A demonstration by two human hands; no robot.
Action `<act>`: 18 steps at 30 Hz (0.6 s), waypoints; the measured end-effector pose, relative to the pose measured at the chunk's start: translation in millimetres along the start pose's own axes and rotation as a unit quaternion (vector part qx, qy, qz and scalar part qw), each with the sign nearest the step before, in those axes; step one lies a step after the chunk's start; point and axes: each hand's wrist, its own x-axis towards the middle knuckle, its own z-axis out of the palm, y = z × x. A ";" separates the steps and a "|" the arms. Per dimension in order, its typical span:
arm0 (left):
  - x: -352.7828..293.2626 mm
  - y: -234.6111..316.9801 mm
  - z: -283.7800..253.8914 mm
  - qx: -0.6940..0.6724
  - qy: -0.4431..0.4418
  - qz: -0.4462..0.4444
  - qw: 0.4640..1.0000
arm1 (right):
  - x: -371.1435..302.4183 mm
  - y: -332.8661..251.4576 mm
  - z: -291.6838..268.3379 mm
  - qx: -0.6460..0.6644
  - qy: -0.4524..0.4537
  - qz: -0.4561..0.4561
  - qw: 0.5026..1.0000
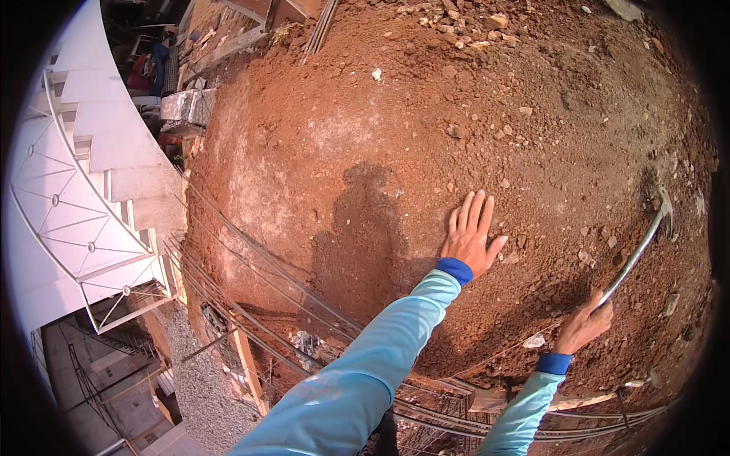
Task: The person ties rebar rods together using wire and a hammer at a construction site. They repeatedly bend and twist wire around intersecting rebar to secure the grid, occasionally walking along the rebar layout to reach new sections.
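My left hand (471, 245), its fingers stretched and a little apart, lies palm down over the red-brown soil (426, 159); it appears to rest on the surface. On the right, my right hand (583, 325) is closed round the lower end of a pick's grey metal handle. The pick (635, 257) slants away up and to the right. Its narrow head touches the soil near the right rim, beside loose clods and stones. Both my forearms wear light blue sleeves with darker blue cuffs.
Long thin metal bars (266, 254) run along the lower left of the soil, with more bars (449, 429) below my arms. A white staircase with a metal railing (57, 140) stands at left. Lower down lie a wooden board (247, 365) and a deep drop (91, 380). Stones (475, 26) lie at the top.
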 end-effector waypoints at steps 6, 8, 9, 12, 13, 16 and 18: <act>-6.0 -1.2 8.2 -0.037 0.014 0.002 0.999 | -73.1 9.8 63.6 0.022 0.167 -0.048 0.985; -7.5 -4.1 8.7 -0.058 0.023 0.006 0.998 | -65.3 19.2 69.2 0.019 0.171 -0.057 0.983; -13.4 -11.4 8.5 -0.066 0.034 0.003 0.997 | -68.6 17.7 72.8 0.023 0.155 -0.061 0.986; -32.3 -25.4 -7.9 -0.170 0.061 0.011 0.983 | -66.0 20.8 82.3 0.031 0.188 -0.064 0.980; -47.6 -25.5 -16.7 -0.169 0.110 0.039 0.979 | -58.6 33.6 89.1 0.044 0.195 -0.078 0.977; -141.1 -37.9 -58.3 -0.262 0.138 0.036 0.954 | -44.5 52.6 104.8 0.047 0.202 -0.040 0.977; -232.9 -55.7 -96.3 -0.262 0.134 -0.014 0.956 | -43.3 63.3 129.3 0.017 0.193 -0.056 0.979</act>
